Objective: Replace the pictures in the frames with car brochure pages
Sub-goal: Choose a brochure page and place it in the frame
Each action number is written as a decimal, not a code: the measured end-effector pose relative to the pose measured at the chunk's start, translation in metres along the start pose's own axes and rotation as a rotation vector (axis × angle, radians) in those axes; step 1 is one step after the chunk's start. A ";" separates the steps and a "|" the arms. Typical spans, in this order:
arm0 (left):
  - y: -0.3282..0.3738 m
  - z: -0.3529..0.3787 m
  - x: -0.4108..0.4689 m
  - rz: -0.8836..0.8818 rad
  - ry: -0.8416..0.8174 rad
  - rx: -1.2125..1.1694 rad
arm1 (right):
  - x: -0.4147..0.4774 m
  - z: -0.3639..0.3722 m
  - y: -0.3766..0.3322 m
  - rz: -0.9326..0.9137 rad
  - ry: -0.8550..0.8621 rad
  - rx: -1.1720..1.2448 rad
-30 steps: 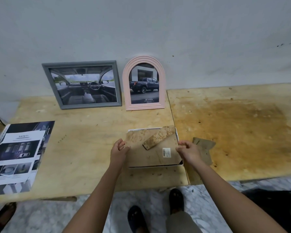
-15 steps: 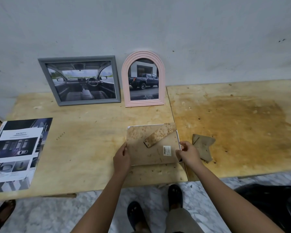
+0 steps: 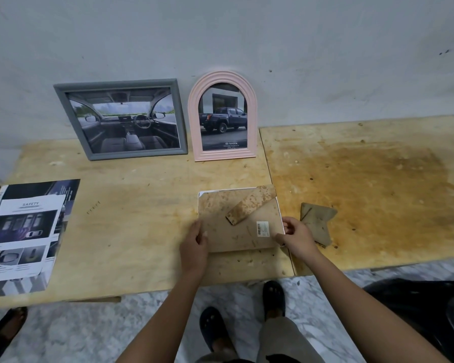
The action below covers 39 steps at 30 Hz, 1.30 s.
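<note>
1. Surface (image 3: 142, 205): two wooden boards butted side by side against a wall. It carries every item below.
2. Brochure (image 3: 24, 231): lies open at the left end, well apart from the work.
3. Grey frame (image 3: 139, 154): stands against the wall and shows a car interior. Judged done.
4. Pink frame (image 3: 224, 155): arched, stands just beside the grey one and shows a pickup. Judged done.
5. Third frame (image 3: 220, 191): lies flat near the front edge, face down with its stained back up. It is close to square; its slightly longer side appears to run left to right, roughly parallel to the front edge. Whether a page is inside cannot be told.
6. Left hand (image 3: 194, 244): grips the third frame's left edge, fingers curled against it.
7. Right hand (image 3: 296, 235): pinches the right edge near the near corner.
8. Card piece (image 3: 316, 222): loose, just right of the right hand. Its purpose is unclear.
9. Stand (image 3: 250, 205): a strip on the back, running diagonally from the far right corner toward the middle.
10. Step in hand, as judged: handling the last of three frames by both sides.
11. Next move, as judged: an even two-sided lift, so the back does not slip out, then a turn to check the face.
</note>
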<state>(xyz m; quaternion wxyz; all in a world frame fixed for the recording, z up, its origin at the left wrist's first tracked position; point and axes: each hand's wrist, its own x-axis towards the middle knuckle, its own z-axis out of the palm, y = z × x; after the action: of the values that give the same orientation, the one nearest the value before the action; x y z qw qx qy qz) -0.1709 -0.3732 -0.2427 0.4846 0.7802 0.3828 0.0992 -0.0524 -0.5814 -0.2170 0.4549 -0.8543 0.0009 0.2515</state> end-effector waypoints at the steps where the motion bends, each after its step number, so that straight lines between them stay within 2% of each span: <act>1: 0.001 0.000 0.000 0.004 0.017 0.008 | 0.001 -0.001 0.001 -0.008 -0.019 -0.005; 5: 0.000 0.001 0.006 0.032 0.056 0.089 | 0.004 -0.001 0.005 -0.005 -0.058 -0.015; 8: -0.002 0.003 0.009 -0.018 0.048 0.128 | 0.008 0.001 0.010 -0.001 -0.042 -0.025; 20: -0.003 -0.001 0.020 -0.065 0.006 0.170 | 0.014 0.004 0.011 -0.023 -0.051 -0.211; 25: -0.004 -0.002 0.023 -0.087 -0.024 0.151 | 0.018 0.005 0.011 -0.025 -0.024 -0.159; 32: -0.002 -0.003 0.032 -0.172 -0.031 0.139 | 0.022 0.005 0.003 0.065 -0.002 -0.067; 39: -0.002 -0.004 0.038 -0.176 -0.042 0.152 | 0.027 0.006 -0.001 0.124 0.001 -0.028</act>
<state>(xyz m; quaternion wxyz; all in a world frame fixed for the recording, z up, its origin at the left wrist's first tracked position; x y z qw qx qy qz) -0.1480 -0.3437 -0.2506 0.4387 0.7801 0.4459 0.0104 -0.0306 -0.5700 -0.2304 0.4267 -0.8589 0.0506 0.2788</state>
